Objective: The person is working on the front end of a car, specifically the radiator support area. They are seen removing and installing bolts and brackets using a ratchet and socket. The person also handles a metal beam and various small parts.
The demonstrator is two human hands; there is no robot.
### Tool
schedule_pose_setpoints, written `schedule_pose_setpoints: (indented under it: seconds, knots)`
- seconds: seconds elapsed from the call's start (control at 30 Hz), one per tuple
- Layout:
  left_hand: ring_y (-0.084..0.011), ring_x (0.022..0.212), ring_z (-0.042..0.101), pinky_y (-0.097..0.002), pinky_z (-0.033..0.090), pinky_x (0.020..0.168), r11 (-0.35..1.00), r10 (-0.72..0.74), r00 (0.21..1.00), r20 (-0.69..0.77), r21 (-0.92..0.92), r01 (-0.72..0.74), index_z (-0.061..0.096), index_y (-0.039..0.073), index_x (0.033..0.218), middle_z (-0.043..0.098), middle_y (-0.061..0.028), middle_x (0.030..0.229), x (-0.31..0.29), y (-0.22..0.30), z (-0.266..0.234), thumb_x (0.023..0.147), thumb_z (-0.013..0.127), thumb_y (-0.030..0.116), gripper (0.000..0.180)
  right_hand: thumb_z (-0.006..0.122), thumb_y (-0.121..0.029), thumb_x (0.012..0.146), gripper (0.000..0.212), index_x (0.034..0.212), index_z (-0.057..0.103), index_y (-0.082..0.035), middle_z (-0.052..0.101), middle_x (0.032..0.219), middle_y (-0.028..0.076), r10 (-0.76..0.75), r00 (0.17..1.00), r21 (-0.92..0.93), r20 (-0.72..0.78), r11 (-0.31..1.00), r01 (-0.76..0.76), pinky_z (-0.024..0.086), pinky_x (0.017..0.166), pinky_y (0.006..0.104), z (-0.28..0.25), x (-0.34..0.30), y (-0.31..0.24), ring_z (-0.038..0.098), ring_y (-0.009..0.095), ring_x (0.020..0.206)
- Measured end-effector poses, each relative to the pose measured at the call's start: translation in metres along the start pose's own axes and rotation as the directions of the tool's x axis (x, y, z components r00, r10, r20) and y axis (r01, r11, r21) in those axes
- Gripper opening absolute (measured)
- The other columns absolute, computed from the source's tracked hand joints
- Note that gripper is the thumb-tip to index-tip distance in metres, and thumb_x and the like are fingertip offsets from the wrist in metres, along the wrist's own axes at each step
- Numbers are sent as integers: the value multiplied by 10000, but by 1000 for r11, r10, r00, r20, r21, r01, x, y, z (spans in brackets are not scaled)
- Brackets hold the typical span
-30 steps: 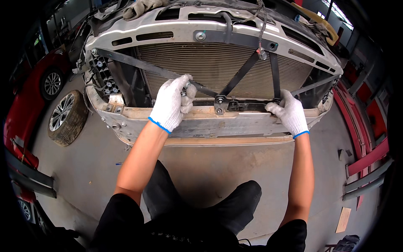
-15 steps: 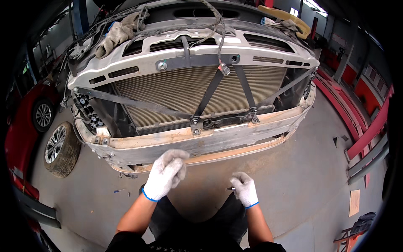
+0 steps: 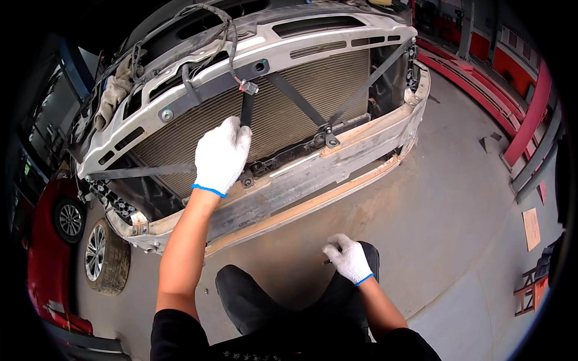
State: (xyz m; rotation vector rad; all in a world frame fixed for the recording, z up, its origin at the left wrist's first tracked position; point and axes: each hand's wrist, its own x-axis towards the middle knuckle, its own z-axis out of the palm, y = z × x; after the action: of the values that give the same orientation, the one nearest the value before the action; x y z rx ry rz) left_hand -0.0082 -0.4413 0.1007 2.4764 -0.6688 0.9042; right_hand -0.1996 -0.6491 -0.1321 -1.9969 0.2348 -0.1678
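My left hand (image 3: pixel 223 155), in a white knit glove with a blue cuff, is raised before the car's exposed front end. Its fingers are curled over the lower part of a black diagonal brace (image 3: pixel 246 109); what they hold, if anything, is hidden. Behind is the ribbed radiator (image 3: pixel 283 120). A red-and-grey wiring connector (image 3: pixel 248 88) dangles just above this hand. Low over my right knee, my gloved right hand (image 3: pixel 349 259) is closed on a small dark metal piece (image 3: pixel 327 262). Only its short end shows, so its kind is unclear.
The bare bumper beam (image 3: pixel 355 153) crosses in front of my knees. At left a loose wheel (image 3: pixel 105 256) stands near a red car (image 3: pixel 51 265). Red lift rails (image 3: pixel 481 99) run along the right. A small metal part (image 3: pixel 206 291) lies on the floor by my left knee.
My left hand has gone up and forward from above my lap to the brace. My right hand stays low with the small metal piece. The view has turned toward the right.
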Motion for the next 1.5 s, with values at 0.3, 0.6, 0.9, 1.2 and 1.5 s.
schedule_pose_setpoints:
  seconds: [0.3, 0.6, 0.9, 1.2, 1.5]
  knots:
    - [-389, 649, 640, -452, 476, 588, 996, -29, 1000, -7, -79, 29, 656, 24, 908, 613, -214, 656, -1, 2, -1, 923, 586, 230, 219, 677, -286, 867, 361, 1061, 652, 17, 711, 912, 227, -7, 1000, -56, 14, 998, 8, 561, 777, 398, -3, -8, -1, 708, 359, 865]
    - [-368, 701, 646, -419, 479, 639, 989, -101, 993, 62, -98, 107, 663, 11, 977, 634, -219, 738, -3, 5, -4, 932, 582, 258, 264, 688, -300, 859, 377, 1064, 650, 14, 710, 922, 230, 9, 1000, -79, 4, 997, -8, 561, 796, 411, -4, -11, 2, 702, 372, 884]
    - [-288, 703, 649, -362, 495, 657, 933, -210, 977, -42, -308, 188, 663, 19, 998, 659, -173, 787, -16, -6, -4, 928, 636, 242, 236, 692, -279, 856, 360, 1055, 656, 19, 712, 900, 226, -37, 999, -73, 7, 997, 38, 563, 777, 398, 9, -8, 4, 707, 359, 857]
    - [-55, 590, 488, -205, 411, 532, 128, -255, 541, 801, -527, 840, 617, 13, 1120, 578, -18, 773, -230, 29, 33, 1009, 544, 286, 303, 721, -63, 803, 451, 1207, 538, 20, 611, 770, 49, 33, 999, 340, -2, 940, -30, 526, 665, 282, -23, -4, -34, 607, 130, 721]
    - [-61, 521, 464, -204, 373, 465, -77, -231, 339, 912, -364, 928, 648, 8, 1035, 564, -4, 732, -304, 8, 49, 1009, 533, 352, 364, 697, -81, 849, 346, 1112, 500, 28, 545, 628, 9, 248, 942, 349, 228, 882, -317, 419, 444, 239, 43, -23, -21, 504, 73, 491]
